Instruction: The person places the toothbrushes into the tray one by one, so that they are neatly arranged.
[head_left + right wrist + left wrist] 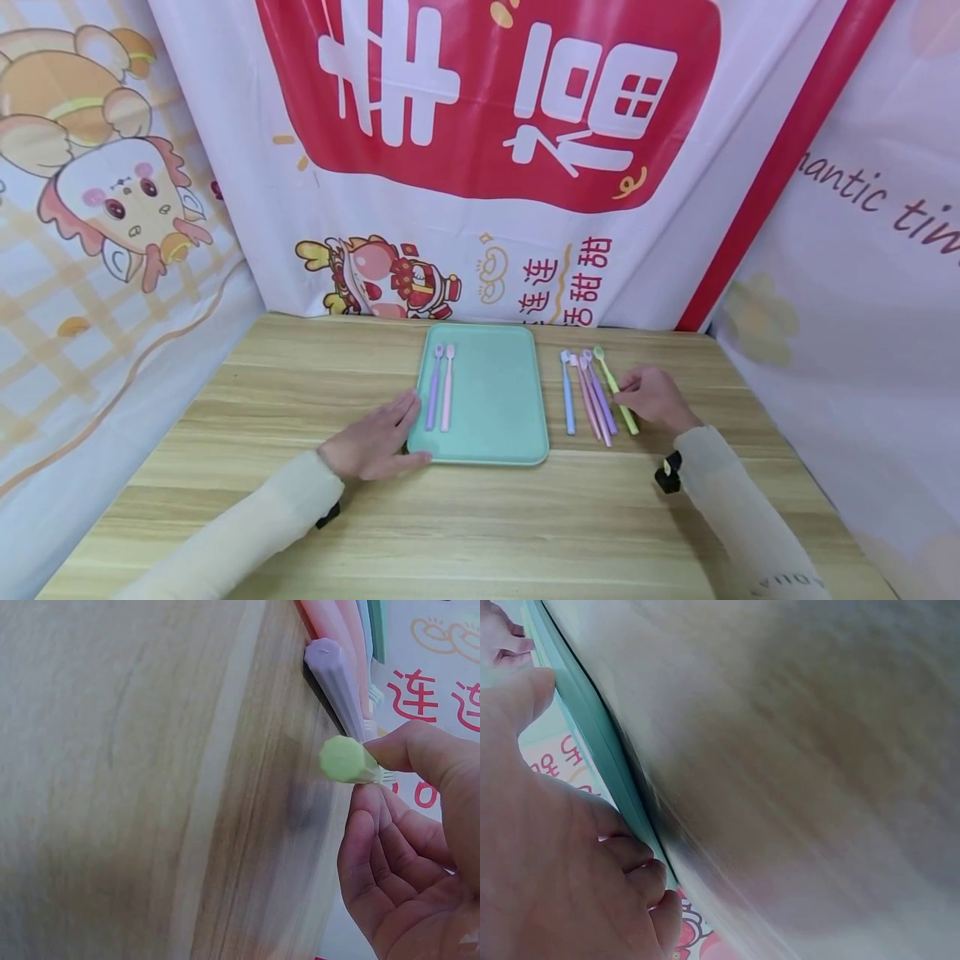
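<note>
A green tray (491,392) lies at the back middle of the table, with a purple toothbrush (433,390) and a pink toothbrush (447,390) side by side on its left part. My left hand (372,440) rests against the tray's left edge, its fingers straight and the thumb over the near corner. Right of the tray, my right hand (655,398) pinches a yellow-green toothbrush (343,760) between thumb and fingers. Just left of it lie another purple toothbrush (334,679), pink toothbrushes (587,400) and a blue toothbrush (568,393), some overlapping.
The wooden table (480,533) ends at a white and red printed cloth (480,183) hanging behind it. Patterned cloths hang along the left (112,250) and right (847,275) sides.
</note>
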### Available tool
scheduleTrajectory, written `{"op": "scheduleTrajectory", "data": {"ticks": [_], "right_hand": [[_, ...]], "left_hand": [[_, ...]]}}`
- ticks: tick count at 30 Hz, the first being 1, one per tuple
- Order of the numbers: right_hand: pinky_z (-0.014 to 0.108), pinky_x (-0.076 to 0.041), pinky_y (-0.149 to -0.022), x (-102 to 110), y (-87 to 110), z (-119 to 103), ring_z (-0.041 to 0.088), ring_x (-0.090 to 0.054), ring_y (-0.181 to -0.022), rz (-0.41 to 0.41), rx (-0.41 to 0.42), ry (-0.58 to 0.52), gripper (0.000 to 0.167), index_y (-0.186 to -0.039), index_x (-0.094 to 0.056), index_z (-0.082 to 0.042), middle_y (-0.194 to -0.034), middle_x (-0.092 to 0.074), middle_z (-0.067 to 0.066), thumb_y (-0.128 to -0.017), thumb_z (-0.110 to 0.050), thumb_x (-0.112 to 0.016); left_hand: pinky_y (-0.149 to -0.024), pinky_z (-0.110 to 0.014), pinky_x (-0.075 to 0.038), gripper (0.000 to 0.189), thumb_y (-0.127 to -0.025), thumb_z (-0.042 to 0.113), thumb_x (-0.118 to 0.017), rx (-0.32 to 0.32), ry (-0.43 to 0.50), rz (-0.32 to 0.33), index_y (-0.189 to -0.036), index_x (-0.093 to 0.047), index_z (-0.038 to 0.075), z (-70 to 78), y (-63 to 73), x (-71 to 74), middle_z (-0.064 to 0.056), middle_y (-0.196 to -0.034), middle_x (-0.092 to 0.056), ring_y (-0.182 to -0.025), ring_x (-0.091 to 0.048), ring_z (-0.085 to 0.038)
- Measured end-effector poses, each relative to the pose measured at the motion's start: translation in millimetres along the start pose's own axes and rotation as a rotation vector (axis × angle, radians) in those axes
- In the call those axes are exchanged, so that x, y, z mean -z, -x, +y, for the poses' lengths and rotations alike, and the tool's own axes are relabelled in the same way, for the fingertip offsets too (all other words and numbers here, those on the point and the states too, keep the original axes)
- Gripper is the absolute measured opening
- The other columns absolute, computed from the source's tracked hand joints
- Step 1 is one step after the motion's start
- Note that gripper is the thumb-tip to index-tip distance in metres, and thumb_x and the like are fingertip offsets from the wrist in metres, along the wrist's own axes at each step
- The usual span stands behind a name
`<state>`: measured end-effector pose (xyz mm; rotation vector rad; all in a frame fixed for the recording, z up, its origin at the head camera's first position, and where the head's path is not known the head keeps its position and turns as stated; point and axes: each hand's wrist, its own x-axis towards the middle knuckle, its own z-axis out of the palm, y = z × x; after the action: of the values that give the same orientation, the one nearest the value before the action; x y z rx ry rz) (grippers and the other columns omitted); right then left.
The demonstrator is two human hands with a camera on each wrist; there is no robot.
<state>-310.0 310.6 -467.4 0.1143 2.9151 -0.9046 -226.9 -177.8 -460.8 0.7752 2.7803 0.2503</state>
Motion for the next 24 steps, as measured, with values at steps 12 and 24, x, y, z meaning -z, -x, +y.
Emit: {"op": "scheduleTrajectory", "data": {"ticks": [12,24], "right_hand": [[0.029,-0.061,-0.075,3,6.5,-9,0.022,-0.07,-0.092,0.04,0.069,-0.008,0.02,-0.108,-0.073,-0.004,-0.107,-0.076,0.015,-0.092,-0.016,-0.076],[0.034,-0.063,-0.081,5,11.6,-29,0.023,-0.072,-0.094,0.072,0.092,-0.015,0.023,-0.11,-0.074,-0.004,-0.107,-0.077,0.014,-0.093,-0.019,-0.078]], "left_hand": [[-0.133,-0.056,-0.026,0.096,-0.105,0.063,-0.049,-0.009,-0.017,0.0,-0.164,-0.023,-0.008,4.0,3.6,4.2,-0.025,-0.176,-0.016,-0.164,-0.019,-0.04],[-0.133,-0.055,-0.027,0.096,-0.105,0.064,-0.049,-0.004,-0.034,0.003,-0.164,-0.024,-0.006,4.2,1.9,2.9,-0.024,-0.176,-0.018,-0.164,-0.021,-0.039]]}}
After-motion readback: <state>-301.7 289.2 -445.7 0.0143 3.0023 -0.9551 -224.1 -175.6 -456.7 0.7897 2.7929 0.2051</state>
